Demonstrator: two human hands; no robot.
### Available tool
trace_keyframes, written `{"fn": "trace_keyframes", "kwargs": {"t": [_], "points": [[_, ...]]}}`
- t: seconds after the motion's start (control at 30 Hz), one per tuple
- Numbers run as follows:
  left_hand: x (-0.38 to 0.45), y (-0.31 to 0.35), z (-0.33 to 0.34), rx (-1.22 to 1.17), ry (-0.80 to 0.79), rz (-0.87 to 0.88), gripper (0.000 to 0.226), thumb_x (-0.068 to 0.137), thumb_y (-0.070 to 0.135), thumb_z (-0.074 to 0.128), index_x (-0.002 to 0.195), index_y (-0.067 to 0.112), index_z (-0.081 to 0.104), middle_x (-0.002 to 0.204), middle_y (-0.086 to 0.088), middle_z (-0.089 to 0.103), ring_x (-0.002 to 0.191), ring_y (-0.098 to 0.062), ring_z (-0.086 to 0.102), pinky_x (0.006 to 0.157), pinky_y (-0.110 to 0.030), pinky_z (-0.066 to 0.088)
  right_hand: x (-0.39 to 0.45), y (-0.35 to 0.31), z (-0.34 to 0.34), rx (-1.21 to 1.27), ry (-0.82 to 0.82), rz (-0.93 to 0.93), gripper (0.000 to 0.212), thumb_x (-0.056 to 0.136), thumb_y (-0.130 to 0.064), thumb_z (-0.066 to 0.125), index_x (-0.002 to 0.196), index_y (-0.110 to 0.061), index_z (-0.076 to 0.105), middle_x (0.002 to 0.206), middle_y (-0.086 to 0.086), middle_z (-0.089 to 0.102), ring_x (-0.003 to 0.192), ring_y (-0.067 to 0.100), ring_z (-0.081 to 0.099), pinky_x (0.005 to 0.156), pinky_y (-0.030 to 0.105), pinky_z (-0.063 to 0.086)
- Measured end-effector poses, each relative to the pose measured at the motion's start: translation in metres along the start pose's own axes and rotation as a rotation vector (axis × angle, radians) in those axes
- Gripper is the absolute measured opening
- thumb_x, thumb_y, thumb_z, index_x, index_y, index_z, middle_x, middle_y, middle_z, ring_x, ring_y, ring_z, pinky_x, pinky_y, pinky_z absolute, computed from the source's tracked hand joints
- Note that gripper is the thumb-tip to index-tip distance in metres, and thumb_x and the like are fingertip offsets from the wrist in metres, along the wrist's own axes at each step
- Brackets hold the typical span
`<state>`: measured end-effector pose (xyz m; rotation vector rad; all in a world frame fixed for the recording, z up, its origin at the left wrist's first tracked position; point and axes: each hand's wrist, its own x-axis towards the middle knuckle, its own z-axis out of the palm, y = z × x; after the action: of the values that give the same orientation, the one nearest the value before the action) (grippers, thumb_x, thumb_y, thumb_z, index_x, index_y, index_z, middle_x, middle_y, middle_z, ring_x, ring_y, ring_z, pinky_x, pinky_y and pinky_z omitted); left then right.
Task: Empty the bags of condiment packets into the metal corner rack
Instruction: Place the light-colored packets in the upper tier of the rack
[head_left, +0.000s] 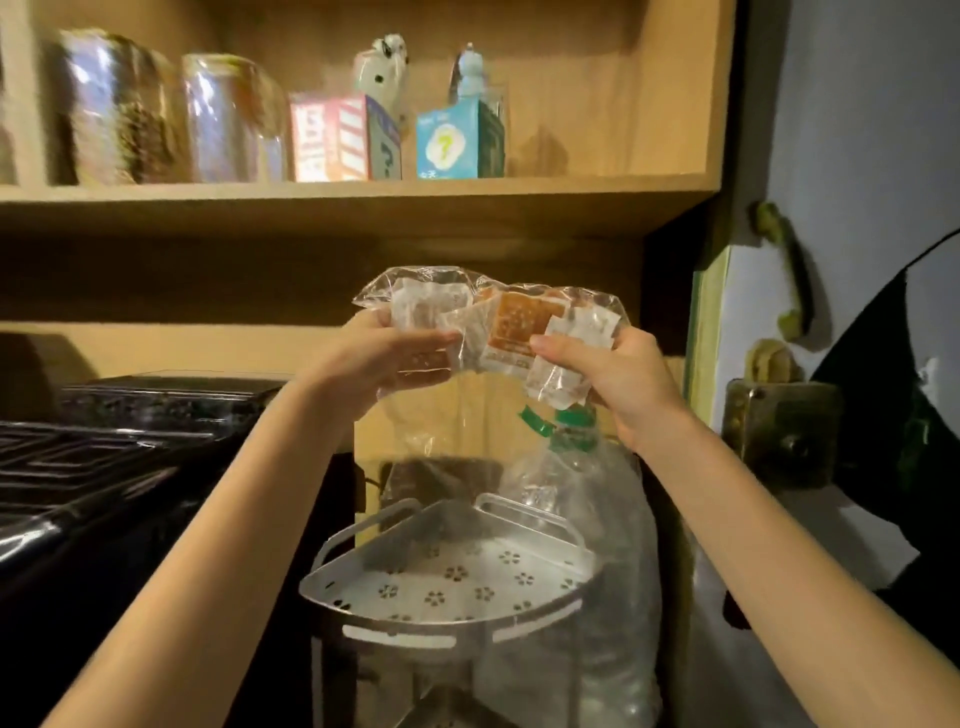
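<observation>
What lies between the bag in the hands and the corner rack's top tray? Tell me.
In the head view, nothing solid: below the bag of packets hangs only its own loose plastic, over the rack; a green-capped clear bottle stands behind.

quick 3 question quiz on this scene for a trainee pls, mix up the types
1. True or false: the top tray of the metal corner rack already holds packets.
2. What grips the clear bag of condiment packets? A) left hand only B) both hands C) right hand only
3. What stands just behind and right of the rack?

Key
1. False: the tray is bare.
2. B: the left hand and the right hand hold it above the rack.
3. A large clear plastic bottle with a green cap.
</observation>
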<state>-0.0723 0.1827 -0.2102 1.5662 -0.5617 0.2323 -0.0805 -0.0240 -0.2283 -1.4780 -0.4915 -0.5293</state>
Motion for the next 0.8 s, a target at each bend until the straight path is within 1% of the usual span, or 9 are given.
{"fn": "trace_keyframes", "kwargs": {"t": [0.1, 0.17, 0.23, 0.33, 0.4, 0.5, 0.6, 0.67, 0.8], "points": [[0.021, 0.022, -0.009, 0.065, 0.001, 0.057, 0.03, 0.077, 0.009, 0.064, 0.106, 0.007, 0.06, 0.098, -0.011, 0.069, 0.088, -0.022, 0.068, 0.081, -0.034, 0.057, 0.024, -0.011, 0.007, 0.021, 0.021, -0.068, 0.02, 0.069, -0.012, 0.078, 0.08, -0.023, 0.064, 0.083, -0.004, 0.071, 0.077, 0.012, 0.07, 0.064, 0.027, 0.058], [0.032, 0.036, -0.013, 0.088, -0.002, 0.097, 0.034, 0.081, 0.006, 0.062, 0.115, 0.004, 0.057, 0.108, -0.016, 0.066, 0.099, -0.028, 0.065, 0.084, -0.04, 0.054, 0.04, -0.018, 0.009, 0.041, 0.028, -0.099, 0.022, 0.067, -0.012, 0.079, 0.082, -0.021, 0.067, 0.087, 0.0, 0.073, 0.081, 0.016, 0.071, 0.069, 0.032, 0.057], [0.042, 0.047, -0.017, 0.103, 0.015, 0.142, 0.035, 0.08, 0.006, 0.062, 0.115, 0.005, 0.057, 0.114, -0.019, 0.063, 0.103, -0.03, 0.063, 0.084, -0.042, 0.053, 0.057, -0.024, 0.01, 0.066, 0.015, -0.132, 0.025, 0.067, -0.01, 0.079, 0.088, -0.018, 0.068, 0.091, 0.003, 0.073, 0.084, 0.018, 0.071, 0.072, 0.035, 0.057], [0.052, 0.053, -0.019, 0.115, 0.027, 0.185, 0.031, 0.079, 0.007, 0.063, 0.11, 0.011, 0.059, 0.116, -0.018, 0.062, 0.102, -0.027, 0.064, 0.083, -0.039, 0.054, 0.073, -0.028, 0.01, 0.089, 0.0, -0.181, 0.023, 0.069, -0.007, 0.077, 0.087, -0.016, 0.068, 0.085, 0.0, 0.073, 0.078, 0.012, 0.072, 0.066, 0.027, 0.057], [0.058, 0.052, -0.022, 0.112, 0.036, 0.195, 0.033, 0.078, 0.009, 0.063, 0.111, 0.011, 0.059, 0.116, -0.018, 0.063, 0.103, -0.028, 0.064, 0.084, -0.038, 0.054, 0.083, -0.025, 0.011, 0.096, -0.013, -0.193, 0.022, 0.069, -0.007, 0.077, 0.086, -0.017, 0.068, 0.081, -0.003, 0.073, 0.076, 0.011, 0.072, 0.064, 0.026, 0.056], [0.063, 0.042, -0.028, 0.113, 0.042, 0.176, 0.046, 0.07, 0.015, 0.068, 0.114, 0.007, 0.058, 0.114, -0.02, 0.064, 0.103, -0.03, 0.064, 0.085, -0.039, 0.054, 0.092, -0.013, 0.012, 0.129, -0.057, -0.169, 0.022, 0.07, -0.005, 0.076, 0.086, -0.017, 0.068, 0.075, -0.004, 0.075, 0.075, 0.012, 0.072, 0.061, 0.025, 0.057], [0.065, 0.021, -0.035, 0.128, 0.004, 0.124, 0.052, 0.07, 0.017, 0.067, 0.118, 0.004, 0.055, 0.115, -0.02, 0.064, 0.103, -0.031, 0.064, 0.089, -0.041, 0.053, 0.093, 0.006, 0.011, 0.13, -0.085, -0.097, 0.024, 0.069, -0.006, 0.076, 0.088, -0.017, 0.068, 0.081, -0.001, 0.075, 0.08, 0.017, 0.072, 0.066, 0.03, 0.058], [0.066, 0.005, -0.037, 0.123, 0.003, 0.068, 0.043, 0.075, 0.015, 0.065, 0.116, 0.005, 0.056, 0.111, -0.017, 0.066, 0.098, -0.028, 0.065, 0.085, -0.037, 0.055, 0.092, 0.021, 0.011, 0.115, -0.093, -0.042, 0.024, 0.068, -0.008, 0.077, 0.087, -0.017, 0.068, 0.085, 0.001, 0.074, 0.081, 0.018, 0.072, 0.068, 0.031, 0.058], [0.064, -0.025, -0.04, 0.064, -0.006, -0.035, 0.02, 0.079, 0.013, 0.063, 0.099, 0.013, 0.061, 0.085, -0.004, 0.072, 0.075, -0.014, 0.07, 0.068, -0.029, 0.059, 0.081, 0.05, 0.011, 0.056, -0.117, 0.037, 0.021, 0.071, -0.01, 0.076, 0.088, -0.018, 0.067, 0.085, -0.001, 0.073, 0.073, 0.011, 0.071, 0.059, 0.021, 0.056]]}}
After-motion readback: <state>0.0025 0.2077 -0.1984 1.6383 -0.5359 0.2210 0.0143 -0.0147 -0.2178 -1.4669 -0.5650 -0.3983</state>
